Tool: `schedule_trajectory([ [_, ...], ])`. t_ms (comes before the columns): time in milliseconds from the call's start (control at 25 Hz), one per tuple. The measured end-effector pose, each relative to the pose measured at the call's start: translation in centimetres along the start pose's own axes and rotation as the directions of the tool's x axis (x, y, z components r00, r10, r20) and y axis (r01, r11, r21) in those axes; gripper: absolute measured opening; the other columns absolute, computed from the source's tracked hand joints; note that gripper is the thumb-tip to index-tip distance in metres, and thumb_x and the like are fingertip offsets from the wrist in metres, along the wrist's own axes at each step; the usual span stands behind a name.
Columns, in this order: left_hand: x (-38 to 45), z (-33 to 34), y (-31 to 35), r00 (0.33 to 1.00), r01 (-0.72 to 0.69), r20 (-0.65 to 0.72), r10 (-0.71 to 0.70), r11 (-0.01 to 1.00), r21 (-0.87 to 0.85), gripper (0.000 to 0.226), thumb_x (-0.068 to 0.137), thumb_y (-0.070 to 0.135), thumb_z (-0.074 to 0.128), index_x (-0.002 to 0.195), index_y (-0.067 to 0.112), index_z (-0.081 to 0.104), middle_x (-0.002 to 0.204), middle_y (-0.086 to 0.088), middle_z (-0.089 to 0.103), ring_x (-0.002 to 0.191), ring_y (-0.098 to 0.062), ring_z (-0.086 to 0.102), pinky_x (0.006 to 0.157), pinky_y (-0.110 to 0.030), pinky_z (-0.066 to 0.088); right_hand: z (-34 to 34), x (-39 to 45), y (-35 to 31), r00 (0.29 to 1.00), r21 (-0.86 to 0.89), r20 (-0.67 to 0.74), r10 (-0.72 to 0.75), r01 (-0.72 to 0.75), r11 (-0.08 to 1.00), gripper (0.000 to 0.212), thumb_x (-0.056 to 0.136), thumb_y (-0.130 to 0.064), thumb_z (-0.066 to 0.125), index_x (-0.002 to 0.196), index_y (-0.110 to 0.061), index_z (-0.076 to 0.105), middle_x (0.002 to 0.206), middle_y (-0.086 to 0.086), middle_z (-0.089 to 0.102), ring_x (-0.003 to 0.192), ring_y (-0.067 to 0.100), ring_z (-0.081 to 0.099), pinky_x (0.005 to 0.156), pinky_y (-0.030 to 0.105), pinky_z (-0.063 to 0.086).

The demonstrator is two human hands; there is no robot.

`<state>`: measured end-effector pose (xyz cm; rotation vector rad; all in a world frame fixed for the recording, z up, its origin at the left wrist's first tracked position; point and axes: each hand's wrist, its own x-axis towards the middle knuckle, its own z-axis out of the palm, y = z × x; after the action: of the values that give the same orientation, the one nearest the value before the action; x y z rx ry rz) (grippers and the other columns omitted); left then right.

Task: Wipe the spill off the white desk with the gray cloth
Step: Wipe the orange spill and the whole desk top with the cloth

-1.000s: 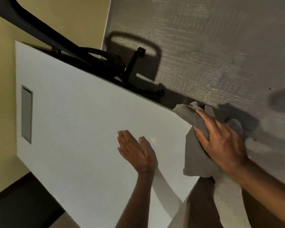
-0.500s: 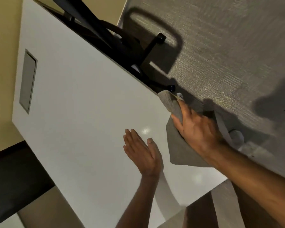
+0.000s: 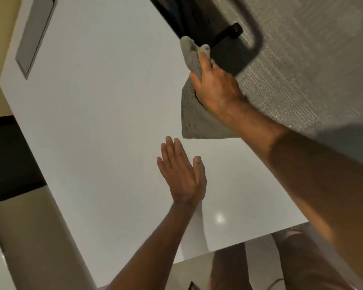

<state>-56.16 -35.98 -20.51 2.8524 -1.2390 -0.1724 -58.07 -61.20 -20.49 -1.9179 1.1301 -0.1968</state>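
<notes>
A: Head view, right hand (image 3: 216,88)?
B: Fingers are clamping the gray cloth (image 3: 192,114) against the white desk (image 3: 105,114), at 1 o'clock.
A: Left hand (image 3: 182,176)?
B: Lying flat, fingers together, at 6 o'clock.

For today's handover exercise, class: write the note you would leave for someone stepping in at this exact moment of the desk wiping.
Right hand: pressing the ribbed gray cloth flat on the glossy white desk, at its far right edge.
Left hand: open, palm down on the desk, holding nothing.
Done: no spill is visible on the bare desk surface.
Left: check under the cloth, which hides part of the surface, then finish that edge.
</notes>
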Motion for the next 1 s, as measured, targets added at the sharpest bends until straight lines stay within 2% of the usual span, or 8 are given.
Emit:
schedule_trajectory([
  [120,0.1,-0.2,0.1,1.0,0.006,0.0,-0.006,1.0,-0.019,0.068,0.107,0.045,0.03,0.165,0.01,0.024,0.175,-0.008,0.019,0.164,-0.026,0.012,0.132,-0.054,0.013,-1.1,0.9,0.3,0.984,0.099,0.126,-0.126,0.114,0.989,0.071,0.11,-0.039,0.048,0.17,-0.028,0.01,0.175,0.017,0.018,0.142,0.043,0.051,0.116,0.053,0.047],
  [240,-0.1,-0.3,0.0,1.0,0.014,0.009,-0.014,1.0,-0.025,0.068,0.107,0.046,0.028,0.165,0.011,0.023,0.175,-0.007,0.018,0.164,-0.026,0.012,0.131,-0.055,0.015,-1.6,-2.0,1.4,0.98,0.154,0.13,-0.154,0.133,0.979,0.072,0.11,-0.034,0.051,0.17,-0.029,0.011,0.177,0.012,0.013,0.151,0.037,0.042,0.122,0.05,0.042],
  [480,-0.2,0.2,-0.6,1.0,0.0,0.013,0.0,1.0,-0.004,0.07,0.108,0.054,0.014,0.167,0.017,0.015,0.177,-0.004,0.011,0.165,-0.023,0.007,0.131,-0.056,0.014,-2.1,-17.3,7.0,0.992,-0.05,0.032,-0.122,0.124,0.991,0.07,0.104,-0.025,0.059,0.166,-0.024,0.029,0.171,0.02,0.029,0.145,0.042,0.051,0.11,0.048,0.051],
  [640,-0.3,0.3,-0.7,1.0,-0.012,0.023,0.011,0.999,0.041,0.072,0.108,0.056,0.01,0.168,0.016,0.013,0.177,-0.005,0.009,0.165,-0.024,0.005,0.131,-0.056,0.015,-1.7,-24.4,10.2,0.975,-0.238,0.021,-0.219,0.218,0.946,0.055,0.112,-0.039,0.036,0.16,-0.015,0.043,0.167,0.026,0.033,0.121,0.043,0.063,0.085,0.046,0.061],
  [760,-0.1,0.3,-0.8,1.0,-0.017,0.015,0.017,0.999,0.038,0.071,0.108,0.055,0.014,0.167,0.015,0.016,0.177,-0.007,0.011,0.165,-0.026,0.008,0.131,-0.057,0.016,-1.0,-22.8,10.2,0.958,-0.287,0.044,-0.283,0.283,0.915,0.061,0.111,-0.048,0.032,0.161,-0.015,0.041,0.171,0.027,0.021,0.131,0.045,0.056,0.094,0.054,0.058],
  [840,-0.1,0.5,-0.9,1.0,-0.018,0.019,0.017,0.999,0.031,0.071,0.108,0.056,0.015,0.167,0.016,0.015,0.177,-0.007,0.011,0.165,-0.026,0.008,0.131,-0.057,0.015,-0.4,-19.8,8.9,0.956,-0.291,0.023,-0.294,0.288,0.912,0.061,0.107,-0.042,0.048,0.16,-0.014,0.04,0.171,0.029,0.019,0.137,0.051,0.051,0.102,0.061,0.056],
  [920,-0.2,0.6,-1.0,1.0,-0.021,0.015,0.02,0.999,0.05,0.072,0.107,0.057,0.015,0.167,0.016,0.015,0.177,-0.006,0.01,0.165,-0.026,0.007,0.131,-0.057,0.015,-0.1,-16.0,7.4,0.925,-0.339,-0.035,-0.377,0.344,0.876,0.06,0.102,-0.028,0.065,0.155,-0.008,0.046,0.17,0.03,0.024,0.133,0.051,0.054,0.098,0.057,0.059],
  [1000,-0.1,0.7,-1.0,1.0,-0.025,0.011,0.024,0.997,0.077,0.072,0.107,0.057,0.017,0.167,0.016,0.015,0.177,-0.007,0.009,0.165,-0.026,0.006,0.131,-0.057,0.015,-0.1,-11.8,5.6,0.913,-0.321,-0.027,-0.407,0.378,0.869,0.057,0.105,-0.028,0.06,0.157,-0.008,0.046,0.171,0.026,0.023,0.135,0.047,0.054,0.097,0.052,0.06],
])
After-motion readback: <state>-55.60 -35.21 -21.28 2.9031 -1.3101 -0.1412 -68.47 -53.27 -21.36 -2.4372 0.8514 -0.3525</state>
